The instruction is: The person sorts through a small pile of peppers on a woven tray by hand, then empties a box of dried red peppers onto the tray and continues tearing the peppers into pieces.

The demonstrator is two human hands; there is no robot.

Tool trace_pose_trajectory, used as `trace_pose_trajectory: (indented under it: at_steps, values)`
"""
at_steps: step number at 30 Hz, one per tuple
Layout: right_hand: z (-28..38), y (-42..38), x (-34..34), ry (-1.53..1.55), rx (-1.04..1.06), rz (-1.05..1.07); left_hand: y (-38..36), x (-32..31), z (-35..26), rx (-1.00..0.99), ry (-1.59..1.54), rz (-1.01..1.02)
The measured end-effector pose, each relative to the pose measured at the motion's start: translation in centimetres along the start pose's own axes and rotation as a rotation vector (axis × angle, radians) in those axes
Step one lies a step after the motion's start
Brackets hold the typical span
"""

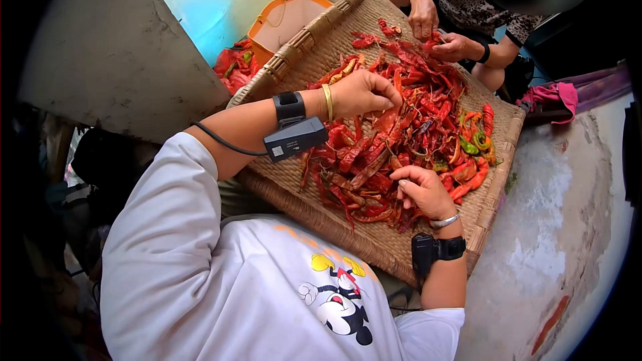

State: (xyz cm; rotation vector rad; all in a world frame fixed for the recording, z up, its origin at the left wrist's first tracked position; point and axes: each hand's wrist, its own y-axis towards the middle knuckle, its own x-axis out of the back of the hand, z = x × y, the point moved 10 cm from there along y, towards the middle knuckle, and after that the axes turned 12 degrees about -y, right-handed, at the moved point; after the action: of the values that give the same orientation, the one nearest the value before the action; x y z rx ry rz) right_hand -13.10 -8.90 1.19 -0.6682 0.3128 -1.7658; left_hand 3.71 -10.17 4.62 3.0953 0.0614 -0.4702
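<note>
A large woven tray (277, 180) holds a heap of dried red chili peppers (428, 113), wrinkled and glossy. My left hand (364, 93), with a yellow bangle at the wrist, hovers over the heap's left part. Its fingers are bent and pinched together, and what lies between the fingertips is hidden. Lower down, near the heap's front edge, my right hand (426, 192) is curled with thumb and forefinger close together. Whatever it grips is too small to make out. A silver bangle (445, 220) circles that wrist.
Fresher green and orange peppers (478, 137) lie at the tray's right. Across from me, another person's hands (438, 33) handle a red chili. An orange-rimmed container (284, 20) and a red bag of peppers (235, 70) stand behind the tray. Pink cloth (558, 100) lies right.
</note>
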Motion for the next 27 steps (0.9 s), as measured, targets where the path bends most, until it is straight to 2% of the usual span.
trace_pose_trajectory:
  at_steps: [1, 5, 7, 8, 11, 13, 17, 19, 20, 23, 25, 27]
  values:
    - [-0.3, 0.1, 0.1, -0.008, -0.015, -0.015, -0.1, 1.1, -0.6, 0.010, -0.130, -0.083]
    - [-0.4, 0.1, 0.2, 0.022, -0.040, -0.021, -0.7, 8.6, -4.8, -0.332, -0.291, -0.546]
    - [-0.3, 0.2, 0.1, 0.024, -0.036, -0.016, -0.6, 11.4, -5.0, -0.438, -0.355, -0.569]
    - [-0.3, 0.2, 0.1, 0.027, -0.037, -0.024, -1.1, 14.5, -4.9, -0.500, -0.393, -0.710]
    - [0.0, 0.2, 0.2, 0.042, -0.036, -0.033, -0.8, 13.3, -3.4, -0.165, -0.097, -0.723]
    - [0.3, 0.1, 0.0, 0.116, -0.012, -0.023, 0.8, 8.6, -1.5, -0.032, 0.049, -0.407]
    - [0.7, -0.2, 0.0, 0.182, -0.013, -0.018, -0.9, -4.1, 0.7, -0.121, 0.581, 0.363]
    - [1.2, -0.3, 0.2, 0.210, 0.026, -0.052, -2.8, -7.4, 0.7, -0.432, 0.609, 0.458]
    - [1.2, -0.3, 0.2, 0.211, 0.025, -0.051, -3.3, -7.9, 1.4, -0.430, 0.607, 0.458]
    - [1.4, -0.4, 0.0, 0.254, 0.058, -0.009, -4.2, -9.2, 2.4, -0.353, 0.602, 0.471]
    - [1.7, -0.2, -0.6, 0.348, 0.133, 0.060, -4.0, -9.0, 5.4, -0.016, 0.495, 0.511]
    - [2.4, 0.0, -0.5, 0.547, 0.245, 0.062, -4.0, -8.9, 5.4, 0.001, 0.415, 0.499]
